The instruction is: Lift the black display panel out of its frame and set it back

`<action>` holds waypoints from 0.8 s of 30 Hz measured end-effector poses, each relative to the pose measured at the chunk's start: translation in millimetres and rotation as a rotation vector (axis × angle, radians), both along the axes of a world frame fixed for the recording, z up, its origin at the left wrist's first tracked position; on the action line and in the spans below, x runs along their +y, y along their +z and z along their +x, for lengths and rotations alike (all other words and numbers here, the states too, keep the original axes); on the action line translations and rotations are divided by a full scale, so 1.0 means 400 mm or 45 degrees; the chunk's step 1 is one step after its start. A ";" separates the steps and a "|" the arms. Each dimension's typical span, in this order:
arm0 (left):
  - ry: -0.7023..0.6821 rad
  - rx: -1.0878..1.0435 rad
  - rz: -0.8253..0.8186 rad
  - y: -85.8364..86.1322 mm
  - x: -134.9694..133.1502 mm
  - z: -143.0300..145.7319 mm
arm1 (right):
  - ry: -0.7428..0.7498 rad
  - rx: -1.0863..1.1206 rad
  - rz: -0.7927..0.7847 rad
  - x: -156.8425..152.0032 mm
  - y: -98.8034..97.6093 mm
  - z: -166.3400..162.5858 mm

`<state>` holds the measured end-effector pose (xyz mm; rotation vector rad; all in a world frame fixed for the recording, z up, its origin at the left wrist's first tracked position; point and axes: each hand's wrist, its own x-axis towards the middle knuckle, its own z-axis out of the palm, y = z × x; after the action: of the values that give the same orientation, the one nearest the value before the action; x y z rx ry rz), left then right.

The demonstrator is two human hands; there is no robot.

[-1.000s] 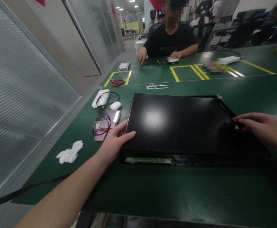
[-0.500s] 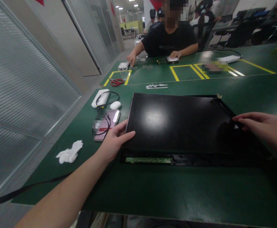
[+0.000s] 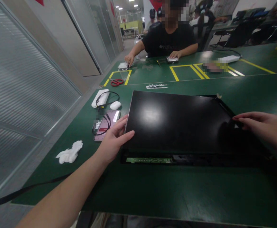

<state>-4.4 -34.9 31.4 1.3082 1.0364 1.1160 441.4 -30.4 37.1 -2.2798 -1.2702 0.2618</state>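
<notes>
A glossy black display panel (image 3: 176,122) lies over a black frame (image 3: 212,160) in front of me. Its left side is tilted up. My left hand (image 3: 116,136) grips that left edge, thumb on top and fingers below. Across from it, my right hand (image 3: 254,122) pinches the right side of the black frame at the panel's corner. Along the front, a narrow green circuit board (image 3: 149,160) shows in the frame. What lies under the panel is hidden.
Left of the panel are a phone (image 3: 107,123) with a black cable, a white round object (image 3: 115,105), a white power bank (image 3: 100,98) and crumpled tissue (image 3: 70,152). Red scissors (image 3: 117,82) lie farther back. A co-worker in a black shirt (image 3: 169,41) sits opposite, handling small devices.
The panel's left edge has risen slightly with my left hand. My right hand stays put. The co-worker's hand at the far left has shifted slightly left.
</notes>
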 end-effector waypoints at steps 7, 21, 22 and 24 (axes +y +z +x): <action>-0.020 0.015 0.132 -0.001 -0.001 -0.001 | -0.045 -0.001 0.083 -0.012 0.012 -0.009; -0.024 -0.036 0.172 -0.005 -0.003 0.003 | -0.131 0.294 0.116 0.008 -0.028 0.026; -0.026 -0.055 0.147 -0.003 -0.003 0.004 | -0.123 0.315 0.129 0.007 -0.028 0.025; -0.016 -0.097 0.092 0.000 -0.004 0.004 | -0.120 0.355 0.148 0.002 -0.019 0.016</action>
<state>-2.8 -36.4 31.3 1.3174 0.9384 1.1942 447.8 -29.4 29.3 -2.1109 -1.0068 0.4429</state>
